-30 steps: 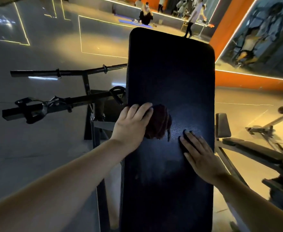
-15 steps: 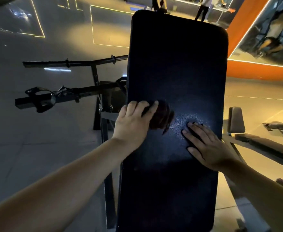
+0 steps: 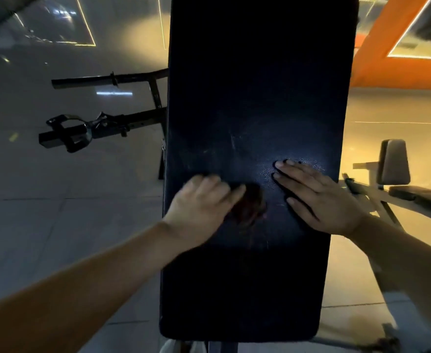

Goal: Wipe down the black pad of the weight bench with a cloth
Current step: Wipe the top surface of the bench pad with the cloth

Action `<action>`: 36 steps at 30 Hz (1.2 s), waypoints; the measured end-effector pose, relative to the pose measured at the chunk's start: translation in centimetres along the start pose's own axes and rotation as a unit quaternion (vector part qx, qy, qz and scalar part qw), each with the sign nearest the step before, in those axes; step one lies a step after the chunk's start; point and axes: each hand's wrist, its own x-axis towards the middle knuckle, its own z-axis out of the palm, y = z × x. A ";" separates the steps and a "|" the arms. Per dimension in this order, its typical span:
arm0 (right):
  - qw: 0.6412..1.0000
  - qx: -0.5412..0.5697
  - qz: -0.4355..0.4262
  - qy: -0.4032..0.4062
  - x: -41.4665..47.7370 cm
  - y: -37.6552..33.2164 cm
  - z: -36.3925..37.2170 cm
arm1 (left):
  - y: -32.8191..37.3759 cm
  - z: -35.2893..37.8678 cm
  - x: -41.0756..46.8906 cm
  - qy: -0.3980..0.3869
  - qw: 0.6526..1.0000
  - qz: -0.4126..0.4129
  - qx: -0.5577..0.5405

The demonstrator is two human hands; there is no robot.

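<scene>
The long black bench pad [image 3: 255,85] runs up the middle of the view, its near end at the bottom. My left hand [image 3: 199,207] lies on the pad's left side, blurred, with its fingers over a dark red cloth [image 3: 250,207] that bunches out to the right of the hand. My right hand [image 3: 319,200] rests flat on the pad's right side, fingers straight and pointing up-left. A pale sheen shows on the pad just beyond the right fingertips.
The bench's black metal frame and bars [image 3: 102,126] stick out to the left over a grey tiled floor. Another bench with a small grey pad [image 3: 395,161] stands to the right. An orange wall [image 3: 398,70] rises at the upper right.
The view has dropped closer to the pad. My left hand has slid the cloth toward the near end. My right hand stays flat on the right side.
</scene>
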 end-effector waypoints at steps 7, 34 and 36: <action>0.999 -0.002 0.039 0.018 -0.4 1.9 -0.3 | 6.7 1.4 2.9 -0.047 0.994 -0.068 -0.065; 0.999 -0.004 -0.025 -0.033 -1.4 4.0 -1.8 | 9.4 3.0 7.8 -0.037 0.990 -0.099 -0.089; 0.998 -0.027 -0.032 -0.038 -1.3 4.1 -1.9 | 11.1 3.1 5.6 -0.093 0.993 -0.001 -0.066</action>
